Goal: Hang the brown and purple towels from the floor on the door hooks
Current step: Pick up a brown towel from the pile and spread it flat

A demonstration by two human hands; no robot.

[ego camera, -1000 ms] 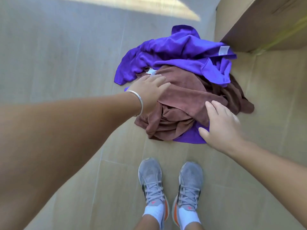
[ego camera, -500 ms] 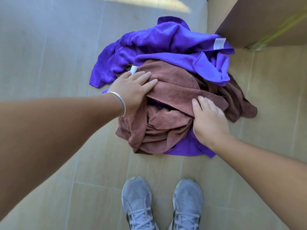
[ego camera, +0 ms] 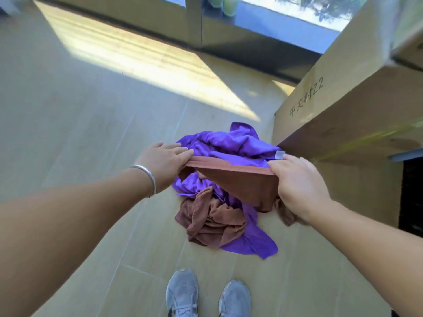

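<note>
A brown towel [ego camera: 240, 181] is stretched taut between both hands, its top edge level above the floor pile. My left hand [ego camera: 164, 163], with a silver bangle on the wrist, grips its left corner. My right hand [ego camera: 299, 186] grips its right end. Below them a purple towel [ego camera: 231, 145] lies crumpled on the floor, part of it trailing toward my feet. More brown cloth [ego camera: 206, 223] is bunched on the floor under the lifted towel. No door hooks are in view.
A large cardboard box [ego camera: 338, 115] stands right beside the pile on the right. A window wall [ego camera: 229, 35] runs along the back, with a sunlit patch on the tiled floor [ego camera: 80, 138]. My grey shoes [ego camera: 206, 296] stand just short of the pile.
Both hands closed on the brown towel and lifted its edge off the pile, pulling it taut. The view has risen and tilted up, showing the window and box.
</note>
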